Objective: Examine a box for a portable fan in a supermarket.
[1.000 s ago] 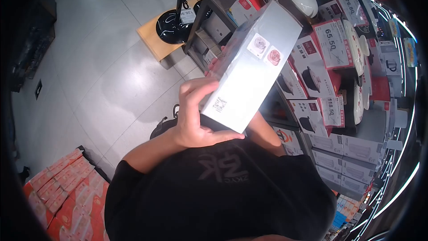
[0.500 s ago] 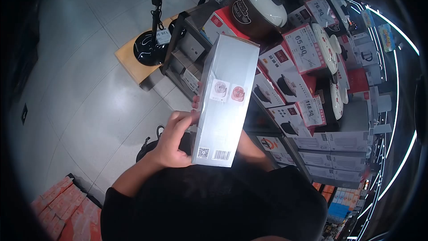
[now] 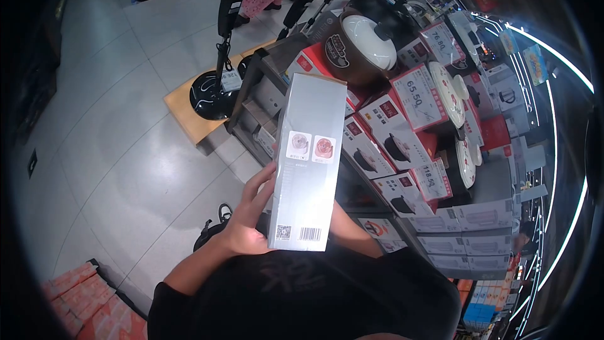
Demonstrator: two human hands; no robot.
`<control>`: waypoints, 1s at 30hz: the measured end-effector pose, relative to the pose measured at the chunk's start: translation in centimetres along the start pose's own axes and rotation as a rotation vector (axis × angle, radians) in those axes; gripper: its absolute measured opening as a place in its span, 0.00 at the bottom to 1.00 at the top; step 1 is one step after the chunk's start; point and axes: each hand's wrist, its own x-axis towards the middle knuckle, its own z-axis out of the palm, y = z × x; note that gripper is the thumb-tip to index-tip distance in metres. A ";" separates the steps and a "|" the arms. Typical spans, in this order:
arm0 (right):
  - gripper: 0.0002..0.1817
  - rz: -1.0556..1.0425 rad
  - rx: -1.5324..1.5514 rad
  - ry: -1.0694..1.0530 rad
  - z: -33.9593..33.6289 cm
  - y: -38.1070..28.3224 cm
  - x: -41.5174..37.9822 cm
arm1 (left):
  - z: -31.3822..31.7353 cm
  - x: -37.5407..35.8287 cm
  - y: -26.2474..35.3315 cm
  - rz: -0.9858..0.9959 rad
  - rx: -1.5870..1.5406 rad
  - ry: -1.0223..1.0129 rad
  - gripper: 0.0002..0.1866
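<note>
Shop aisle behind, grey box (image 3: 308,164) upright between both hands (image 3: 248,223).

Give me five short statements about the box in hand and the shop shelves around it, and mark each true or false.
1. The left hand grips the silver box along its left edge. True.
2. The silver box lies flat on the floor. False: it is held up in front of the person, above the floor.
3. Two small product pictures show on the box's upward face. True.
4. A barcode sits near the box's far end. False: it is near the end closest to the person.
5. The brown pot with white lid stands on the floor. False: it sits on top of the display shelves.
</note>
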 end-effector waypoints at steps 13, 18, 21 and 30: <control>0.29 -0.138 -0.371 -0.109 0.2 0.5 0.4 | -0.7 0.1 -0.4 -0.036 -0.044 -0.030 0.53; 0.28 -0.090 -0.275 -0.015 0.5 0.3 -0.1 | -0.4 0.1 -0.1 -0.074 -0.056 -0.054 0.53; 0.31 -0.062 -0.382 0.194 1.0 0.2 0.3 | -0.4 0.3 -0.2 -0.055 -0.060 -0.051 0.53; 0.45 0.015 -0.460 0.506 1.8 0.2 -0.2 | 0.1 0.0 -0.3 -0.035 -0.048 -0.063 0.53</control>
